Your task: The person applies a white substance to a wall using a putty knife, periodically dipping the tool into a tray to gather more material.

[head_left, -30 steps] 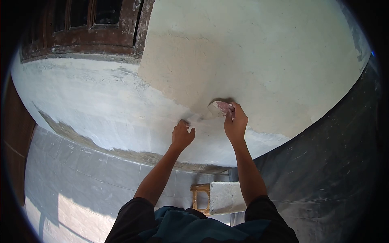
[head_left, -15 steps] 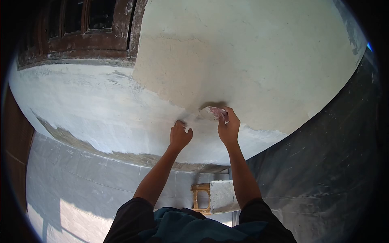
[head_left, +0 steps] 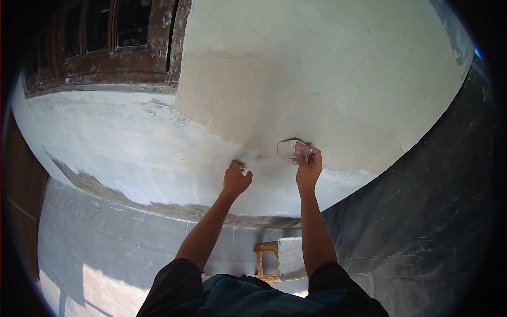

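A thin, flat reddish putty scraper coated with pale putty is pinched between the thumb and fingers of my right hand. Its broad face shows toward me, close to the wall, along the border between the beige coat above and the whiter patch below. To the left, my left hand is at the white part of the wall, fingers bent and thumb apart, with nothing visible in it. A shadow falls by its fingertips.
A brown wooden window frame is set into the wall at upper left. Below me a yellowish stool with a whitish, putty-marked board stands on grey floor tiles. Dark sheeting spreads along the right.
My right hand has moved right and slightly down with the putty scraper, turning its face more toward me. The left hand stays nearly in place.
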`<action>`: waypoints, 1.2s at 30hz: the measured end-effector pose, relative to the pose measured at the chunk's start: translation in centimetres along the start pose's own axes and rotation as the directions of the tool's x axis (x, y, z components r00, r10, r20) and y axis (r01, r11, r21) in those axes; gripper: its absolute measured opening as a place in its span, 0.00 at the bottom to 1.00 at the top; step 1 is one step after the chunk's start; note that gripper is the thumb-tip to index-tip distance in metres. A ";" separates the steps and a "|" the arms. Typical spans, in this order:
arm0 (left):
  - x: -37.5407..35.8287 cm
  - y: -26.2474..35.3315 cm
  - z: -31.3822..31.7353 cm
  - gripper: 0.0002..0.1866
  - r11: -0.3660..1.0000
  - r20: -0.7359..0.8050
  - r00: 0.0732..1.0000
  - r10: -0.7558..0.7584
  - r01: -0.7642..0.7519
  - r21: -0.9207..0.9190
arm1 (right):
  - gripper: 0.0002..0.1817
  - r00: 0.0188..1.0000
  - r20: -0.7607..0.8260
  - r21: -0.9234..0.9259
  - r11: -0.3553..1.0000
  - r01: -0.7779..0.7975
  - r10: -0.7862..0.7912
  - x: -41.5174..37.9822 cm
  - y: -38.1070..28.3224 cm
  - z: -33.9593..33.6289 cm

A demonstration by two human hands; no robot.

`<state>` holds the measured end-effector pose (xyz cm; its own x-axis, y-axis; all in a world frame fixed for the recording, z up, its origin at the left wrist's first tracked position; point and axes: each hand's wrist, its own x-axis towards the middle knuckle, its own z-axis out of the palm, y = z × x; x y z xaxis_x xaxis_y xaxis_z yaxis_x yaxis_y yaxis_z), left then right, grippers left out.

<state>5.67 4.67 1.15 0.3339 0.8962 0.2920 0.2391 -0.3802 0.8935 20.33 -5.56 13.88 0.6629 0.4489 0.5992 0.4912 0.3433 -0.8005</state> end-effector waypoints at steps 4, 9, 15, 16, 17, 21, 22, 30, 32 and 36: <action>0.0 0.2 0.4 0.19 1.000 -0.020 1.000 0.006 -0.006 -0.013 | 0.10 0.997 0.076 0.008 1.000 0.011 -0.011 -0.6 0.1 -0.5; -0.1 0.4 0.1 0.19 1.000 -0.009 1.000 -0.002 0.002 0.002 | 0.11 0.991 0.096 -0.238 0.964 0.115 -0.094 -0.6 -0.2 0.5; 0.0 -0.2 0.9 0.18 1.000 -0.032 0.999 -0.010 0.010 -0.004 | 0.11 0.984 0.166 -0.155 0.984 0.090 -0.064 -1.6 0.0 -0.2; 0.1 -0.1 0.9 0.19 1.000 -0.036 0.999 -0.029 0.028 -0.014 | 0.12 0.968 0.246 -0.257 0.960 0.116 -0.051 -2.0 -1.4 0.5; 0.1 -0.1 0.8 0.19 1.000 -0.036 0.999 -0.026 0.025 -0.012 | 0.12 0.959 0.272 -0.287 0.946 0.154 -0.074 -2.1 -1.4 1.4; 0.0 0.1 0.4 0.19 1.000 -0.001 1.000 -0.022 0.022 0.009 | 0.12 0.990 0.099 -0.165 0.979 0.116 -0.100 -0.9 1.3 1.2; 0.2 -0.1 0.4 0.19 1.000 -0.006 1.000 -0.004 0.004 0.012 | 0.11 0.999 0.017 -0.111 0.993 0.036 -0.034 -1.1 0.7 0.6; 0.3 -0.1 0.3 0.21 1.000 0.032 0.999 -0.015 0.015 -0.002 | 0.10 0.966 0.246 -0.299 0.941 0.157 -0.083 -2.5 -0.8 3.0; 0.4 0.0 -0.2 0.21 1.000 0.065 0.998 -0.010 0.011 -0.011 | 0.11 0.999 0.038 -0.068 0.997 0.029 -0.026 -1.8 1.4 2.5; -0.4 -0.3 -0.6 0.21 0.999 0.111 0.994 -0.020 0.023 -0.025 | 0.10 0.974 -0.183 0.071 0.990 -0.123 0.134 -3.4 0.9 -0.2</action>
<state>4.95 4.58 0.98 0.4279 0.8730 0.2341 0.2236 -0.3532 0.9084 18.61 -6.90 11.12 0.8149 0.3321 0.4751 0.3649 0.3430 -0.8656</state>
